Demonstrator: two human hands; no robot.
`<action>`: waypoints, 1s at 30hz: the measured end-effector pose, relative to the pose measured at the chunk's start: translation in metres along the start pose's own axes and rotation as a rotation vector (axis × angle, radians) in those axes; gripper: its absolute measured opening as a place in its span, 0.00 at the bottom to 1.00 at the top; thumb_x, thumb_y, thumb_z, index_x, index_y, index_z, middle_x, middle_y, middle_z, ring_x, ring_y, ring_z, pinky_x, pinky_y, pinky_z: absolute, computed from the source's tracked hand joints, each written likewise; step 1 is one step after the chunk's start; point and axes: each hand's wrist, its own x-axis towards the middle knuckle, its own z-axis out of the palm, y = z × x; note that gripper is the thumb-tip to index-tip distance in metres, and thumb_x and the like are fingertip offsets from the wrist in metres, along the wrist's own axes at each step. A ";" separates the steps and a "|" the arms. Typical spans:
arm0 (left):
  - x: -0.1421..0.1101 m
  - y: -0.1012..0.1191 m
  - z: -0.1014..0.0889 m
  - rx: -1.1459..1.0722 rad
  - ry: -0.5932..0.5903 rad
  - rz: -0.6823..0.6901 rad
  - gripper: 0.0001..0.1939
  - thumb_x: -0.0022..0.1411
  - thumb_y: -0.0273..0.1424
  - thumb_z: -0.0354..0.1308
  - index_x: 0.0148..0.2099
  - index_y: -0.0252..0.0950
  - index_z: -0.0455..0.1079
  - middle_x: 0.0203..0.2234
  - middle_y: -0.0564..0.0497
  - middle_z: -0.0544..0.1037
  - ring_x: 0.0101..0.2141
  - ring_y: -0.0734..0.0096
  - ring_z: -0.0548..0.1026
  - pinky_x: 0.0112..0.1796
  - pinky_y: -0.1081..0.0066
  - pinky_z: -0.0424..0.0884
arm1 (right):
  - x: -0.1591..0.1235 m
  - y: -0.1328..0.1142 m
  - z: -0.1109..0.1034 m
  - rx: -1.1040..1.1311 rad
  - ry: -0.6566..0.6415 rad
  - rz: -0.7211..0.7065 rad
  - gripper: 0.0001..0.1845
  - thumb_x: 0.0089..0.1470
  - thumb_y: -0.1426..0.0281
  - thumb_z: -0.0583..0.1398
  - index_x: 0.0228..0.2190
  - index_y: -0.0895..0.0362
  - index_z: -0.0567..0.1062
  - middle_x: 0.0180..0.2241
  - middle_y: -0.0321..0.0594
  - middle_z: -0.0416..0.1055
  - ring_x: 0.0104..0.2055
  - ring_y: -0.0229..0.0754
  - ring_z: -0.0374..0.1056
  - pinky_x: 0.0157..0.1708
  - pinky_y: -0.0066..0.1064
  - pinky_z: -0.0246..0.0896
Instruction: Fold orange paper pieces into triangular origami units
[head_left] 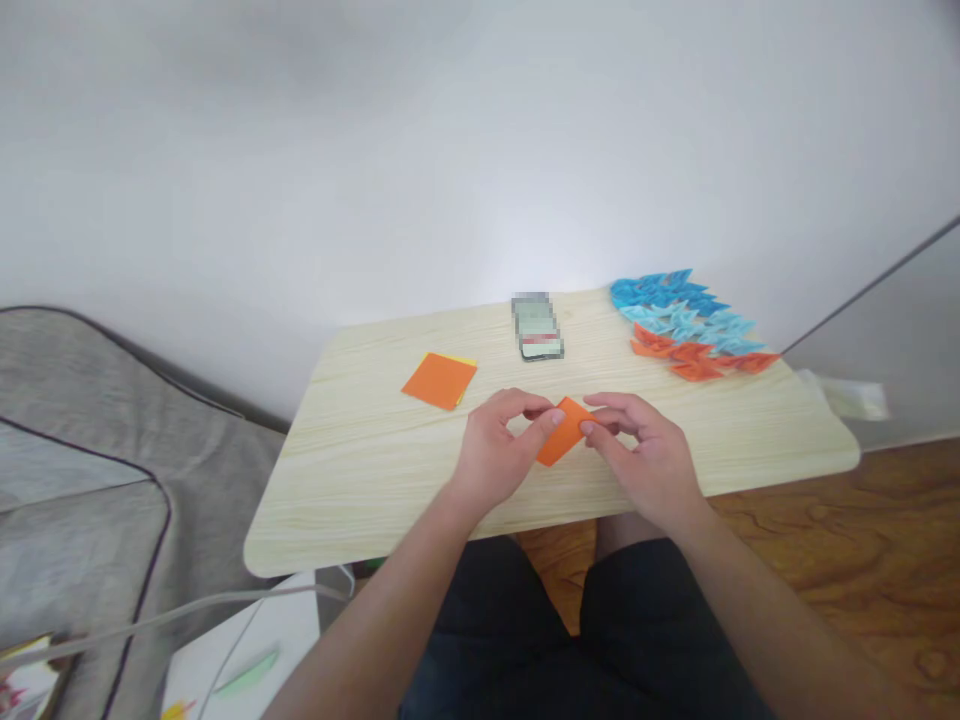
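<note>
An orange piece of folded paper (561, 436) is held between both hands, just above the front part of the table. My left hand (501, 445) pinches its left edge between thumb and fingers. At its right edge my right hand (643, 448) grips it the same way, the thumb lying on the near face. Farther left lies a small stack of square paper (439, 381), orange on top with yellow showing beneath. Folded paper pieces stand in rows at the right: dark blue ones (660, 292), light blue ones (697, 325) and orange ones (697, 358).
A phone (537, 326), its screen blurred, lies near the back of the pale wooden table (360, 450), against a white wall (450, 150). A grey sofa (202, 490) stands on the left. A white cable (225, 598) runs below the table's left front edge.
</note>
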 end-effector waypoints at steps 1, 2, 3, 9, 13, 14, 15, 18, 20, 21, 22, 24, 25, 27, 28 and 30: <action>0.007 0.004 -0.002 -0.047 -0.005 -0.006 0.08 0.67 0.35 0.64 0.38 0.37 0.78 0.33 0.49 0.81 0.37 0.66 0.77 0.42 0.65 0.73 | 0.005 -0.006 -0.002 -0.001 0.001 -0.015 0.14 0.60 0.63 0.66 0.47 0.52 0.79 0.37 0.39 0.83 0.38 0.44 0.79 0.42 0.37 0.71; 0.014 0.008 -0.005 -0.070 0.014 -0.007 0.07 0.67 0.35 0.64 0.36 0.37 0.78 0.33 0.49 0.81 0.36 0.67 0.77 0.42 0.65 0.72 | 0.010 -0.013 -0.005 -0.001 -0.001 -0.046 0.11 0.60 0.62 0.67 0.44 0.52 0.80 0.38 0.39 0.83 0.38 0.44 0.79 0.43 0.37 0.71; 0.020 0.012 -0.007 -0.089 0.039 -0.004 0.07 0.66 0.34 0.64 0.36 0.37 0.78 0.32 0.50 0.81 0.35 0.67 0.77 0.41 0.66 0.72 | 0.016 -0.020 -0.007 0.003 0.007 -0.077 0.11 0.59 0.62 0.67 0.43 0.52 0.81 0.38 0.39 0.82 0.38 0.44 0.78 0.43 0.36 0.72; 0.052 0.025 -0.019 -0.176 0.117 0.013 0.07 0.68 0.35 0.63 0.38 0.37 0.78 0.33 0.50 0.81 0.36 0.68 0.75 0.42 0.66 0.70 | 0.061 -0.048 -0.008 0.014 0.002 -0.163 0.11 0.62 0.60 0.66 0.43 0.50 0.83 0.38 0.38 0.82 0.39 0.43 0.78 0.41 0.34 0.72; 0.064 0.015 -0.023 -0.200 0.148 0.004 0.08 0.69 0.35 0.62 0.39 0.37 0.77 0.35 0.49 0.82 0.37 0.68 0.75 0.43 0.65 0.71 | 0.088 -0.046 0.004 -0.045 -0.006 -0.216 0.08 0.62 0.61 0.66 0.40 0.49 0.84 0.37 0.37 0.82 0.36 0.41 0.76 0.38 0.32 0.71; 0.066 0.011 -0.024 -0.199 0.159 0.006 0.08 0.70 0.35 0.61 0.40 0.37 0.77 0.36 0.49 0.82 0.37 0.68 0.75 0.43 0.65 0.71 | 0.093 -0.045 0.007 -0.054 -0.008 -0.230 0.08 0.62 0.61 0.66 0.40 0.49 0.84 0.36 0.36 0.82 0.36 0.41 0.76 0.38 0.32 0.70; 0.067 0.008 -0.025 -0.199 0.172 0.011 0.07 0.70 0.34 0.61 0.40 0.37 0.77 0.36 0.49 0.82 0.38 0.68 0.76 0.43 0.65 0.71 | 0.098 -0.043 0.010 -0.057 -0.009 -0.245 0.08 0.62 0.61 0.66 0.40 0.49 0.84 0.36 0.36 0.82 0.36 0.41 0.76 0.38 0.32 0.70; 0.069 -0.002 -0.027 -0.199 0.206 0.025 0.07 0.70 0.34 0.61 0.41 0.37 0.77 0.38 0.48 0.82 0.39 0.67 0.76 0.43 0.65 0.72 | 0.108 -0.037 0.019 -0.057 -0.033 -0.280 0.08 0.62 0.60 0.66 0.41 0.48 0.84 0.36 0.36 0.82 0.36 0.42 0.76 0.39 0.34 0.72; 0.068 -0.008 -0.027 -0.194 0.219 0.020 0.07 0.70 0.34 0.60 0.41 0.37 0.77 0.38 0.48 0.81 0.39 0.66 0.76 0.42 0.65 0.72 | 0.112 -0.032 0.024 -0.064 -0.069 -0.282 0.08 0.62 0.60 0.66 0.41 0.48 0.84 0.36 0.37 0.82 0.35 0.43 0.76 0.39 0.35 0.72; 0.067 -0.011 -0.026 -0.190 0.220 0.015 0.07 0.71 0.33 0.60 0.41 0.38 0.77 0.37 0.48 0.81 0.39 0.66 0.76 0.42 0.65 0.72 | 0.113 -0.029 0.025 -0.065 -0.084 -0.276 0.08 0.62 0.60 0.66 0.40 0.48 0.84 0.36 0.37 0.82 0.35 0.43 0.77 0.39 0.35 0.72; 0.066 -0.013 -0.026 -0.186 0.217 0.010 0.07 0.71 0.33 0.59 0.42 0.38 0.76 0.37 0.48 0.81 0.39 0.66 0.76 0.42 0.65 0.72 | 0.114 -0.026 0.027 -0.061 -0.096 -0.266 0.07 0.62 0.60 0.66 0.39 0.48 0.84 0.36 0.37 0.82 0.35 0.43 0.77 0.39 0.36 0.72; 0.063 -0.016 -0.024 -0.178 0.205 0.003 0.06 0.71 0.33 0.59 0.42 0.38 0.76 0.36 0.49 0.80 0.38 0.67 0.75 0.43 0.66 0.72 | 0.114 -0.019 0.030 -0.042 -0.096 -0.245 0.07 0.62 0.61 0.66 0.39 0.48 0.83 0.36 0.36 0.82 0.34 0.42 0.77 0.38 0.35 0.72; 0.062 -0.017 -0.022 -0.174 0.202 0.000 0.06 0.72 0.32 0.59 0.42 0.38 0.76 0.35 0.49 0.80 0.38 0.67 0.75 0.43 0.66 0.71 | 0.114 -0.017 0.031 -0.035 -0.087 -0.237 0.06 0.62 0.61 0.66 0.39 0.47 0.83 0.36 0.36 0.82 0.34 0.42 0.77 0.38 0.35 0.72; 0.061 -0.018 -0.020 -0.168 0.197 -0.013 0.06 0.72 0.32 0.58 0.41 0.38 0.75 0.35 0.50 0.79 0.38 0.68 0.75 0.42 0.66 0.71 | 0.112 -0.014 0.031 -0.032 -0.083 -0.226 0.05 0.62 0.62 0.66 0.40 0.47 0.83 0.36 0.35 0.82 0.34 0.42 0.77 0.38 0.34 0.72; 0.060 -0.019 -0.019 -0.168 0.195 -0.023 0.06 0.72 0.32 0.58 0.41 0.38 0.75 0.35 0.50 0.79 0.38 0.68 0.75 0.42 0.66 0.71 | 0.112 -0.013 0.031 -0.034 -0.088 -0.224 0.05 0.62 0.63 0.66 0.39 0.47 0.82 0.36 0.35 0.82 0.34 0.42 0.77 0.38 0.34 0.72; 0.059 -0.020 -0.017 -0.172 0.188 -0.043 0.06 0.72 0.33 0.58 0.42 0.38 0.75 0.35 0.49 0.79 0.38 0.67 0.75 0.42 0.66 0.71 | 0.111 -0.013 0.031 -0.034 -0.104 -0.217 0.04 0.61 0.64 0.67 0.39 0.47 0.82 0.35 0.35 0.82 0.35 0.42 0.78 0.38 0.35 0.73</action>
